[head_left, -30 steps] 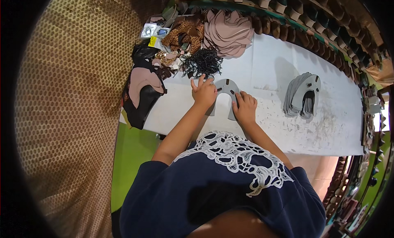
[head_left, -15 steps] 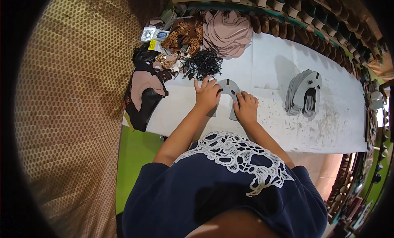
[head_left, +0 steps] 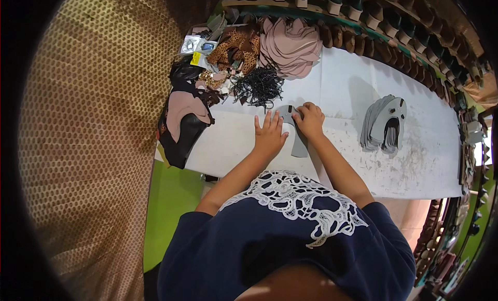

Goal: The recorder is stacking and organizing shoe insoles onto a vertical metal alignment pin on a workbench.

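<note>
A grey U-shaped piece (head_left: 298,145), like a shoe upper, lies flat on the white table in front of me, with a small dark patch at the top of its curve. My left hand (head_left: 271,136) rests flat with fingers spread over its left side, covering most of that arm. Bent fingers of my right hand (head_left: 312,120) press together at the upper right edge of the curve; what is under the fingertips is hidden. To the right stands a stack of similar grey pieces (head_left: 386,119), its top one bearing small dark patches.
Beyond my hands lie a bundle of black straps (head_left: 259,87), a heap of pink pieces (head_left: 290,46) and leopard-print material (head_left: 234,46). Black and pink material (head_left: 184,122) hangs over the table's left edge. Racks of shoes (head_left: 373,18) line the back and right.
My right hand has moved up to the top of the grey piece's curve, its fingers now bent. My left hand has lowered slightly and lies flatter. The view has shifted slightly.
</note>
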`<state>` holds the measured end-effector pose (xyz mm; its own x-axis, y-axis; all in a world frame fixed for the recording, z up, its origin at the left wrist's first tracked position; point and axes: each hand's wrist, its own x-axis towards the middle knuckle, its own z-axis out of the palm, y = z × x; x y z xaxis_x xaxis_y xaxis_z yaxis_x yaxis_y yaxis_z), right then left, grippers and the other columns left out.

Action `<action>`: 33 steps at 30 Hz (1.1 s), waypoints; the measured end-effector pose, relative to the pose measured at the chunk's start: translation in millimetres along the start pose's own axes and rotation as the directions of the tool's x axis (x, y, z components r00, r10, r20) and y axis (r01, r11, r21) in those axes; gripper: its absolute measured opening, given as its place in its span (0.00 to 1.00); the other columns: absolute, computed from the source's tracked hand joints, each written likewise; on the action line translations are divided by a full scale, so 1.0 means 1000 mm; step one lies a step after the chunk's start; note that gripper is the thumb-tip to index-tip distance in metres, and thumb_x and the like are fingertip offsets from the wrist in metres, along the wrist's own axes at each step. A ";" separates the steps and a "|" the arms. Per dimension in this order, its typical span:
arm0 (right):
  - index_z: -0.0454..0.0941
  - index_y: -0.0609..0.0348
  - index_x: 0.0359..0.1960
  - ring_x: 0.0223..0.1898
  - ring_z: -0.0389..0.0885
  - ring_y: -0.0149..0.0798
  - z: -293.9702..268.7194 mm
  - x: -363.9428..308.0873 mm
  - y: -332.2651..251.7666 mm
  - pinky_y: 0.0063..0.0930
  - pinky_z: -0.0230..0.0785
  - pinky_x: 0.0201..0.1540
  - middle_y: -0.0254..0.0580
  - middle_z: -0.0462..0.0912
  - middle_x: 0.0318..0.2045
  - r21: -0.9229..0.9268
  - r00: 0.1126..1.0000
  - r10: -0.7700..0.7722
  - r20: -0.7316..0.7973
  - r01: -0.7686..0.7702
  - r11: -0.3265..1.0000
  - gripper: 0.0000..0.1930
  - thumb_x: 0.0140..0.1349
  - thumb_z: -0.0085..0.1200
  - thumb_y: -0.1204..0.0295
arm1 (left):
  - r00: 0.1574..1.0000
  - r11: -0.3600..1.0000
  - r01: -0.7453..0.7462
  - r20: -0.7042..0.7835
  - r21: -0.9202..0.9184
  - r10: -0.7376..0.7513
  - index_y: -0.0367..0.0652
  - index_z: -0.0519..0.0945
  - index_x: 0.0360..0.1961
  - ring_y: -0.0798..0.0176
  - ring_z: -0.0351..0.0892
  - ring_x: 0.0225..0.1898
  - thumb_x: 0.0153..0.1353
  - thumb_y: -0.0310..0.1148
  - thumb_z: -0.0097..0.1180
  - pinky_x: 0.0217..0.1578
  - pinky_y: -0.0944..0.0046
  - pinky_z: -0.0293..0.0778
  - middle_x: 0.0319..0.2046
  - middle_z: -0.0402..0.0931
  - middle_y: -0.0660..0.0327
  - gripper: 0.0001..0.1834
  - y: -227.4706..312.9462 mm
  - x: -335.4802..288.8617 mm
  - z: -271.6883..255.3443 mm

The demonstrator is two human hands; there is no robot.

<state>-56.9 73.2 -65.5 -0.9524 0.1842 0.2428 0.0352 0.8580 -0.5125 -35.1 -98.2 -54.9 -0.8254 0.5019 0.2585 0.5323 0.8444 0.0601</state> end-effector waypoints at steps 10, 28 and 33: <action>0.84 0.52 0.27 0.51 0.69 0.43 0.011 0.014 0.004 0.41 0.57 0.53 0.32 0.76 0.44 0.147 0.975 -0.047 0.216 0.015 0.989 0.14 0.47 0.62 0.55 | 0.999 0.992 0.042 0.020 0.120 -0.045 0.44 0.73 0.54 0.55 0.51 0.66 0.60 0.48 0.48 0.62 0.37 0.39 0.62 0.60 0.59 0.26 0.004 0.008 0.000; 0.86 0.41 0.32 0.58 0.62 0.47 0.000 -0.020 -0.033 0.48 0.44 0.60 0.34 0.75 0.51 0.086 0.954 -0.171 0.247 0.155 0.984 0.11 0.48 0.60 0.57 | 0.937 0.844 0.331 0.042 -0.421 -0.346 0.63 0.77 0.50 0.46 0.47 0.67 0.51 0.43 0.59 0.62 0.34 0.38 0.67 0.51 0.56 0.22 -0.033 -0.001 0.014; 0.86 0.43 0.34 0.58 0.63 0.47 -0.005 -0.022 -0.036 0.48 0.44 0.61 0.37 0.76 0.51 0.038 0.955 -0.176 0.239 0.172 0.984 0.12 0.51 0.58 0.57 | 0.992 0.963 0.113 0.080 -0.246 -0.097 0.65 0.75 0.54 0.48 0.46 0.67 0.47 0.36 0.58 0.63 0.35 0.35 0.66 0.51 0.59 0.28 -0.031 0.005 -0.007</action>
<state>-36.1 40.7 -48.1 -0.9881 -0.0897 0.1247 -0.1402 0.8582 -0.4938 -54.2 -123.4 -48.8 -0.8853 0.4315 0.1734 0.4650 0.8239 0.3239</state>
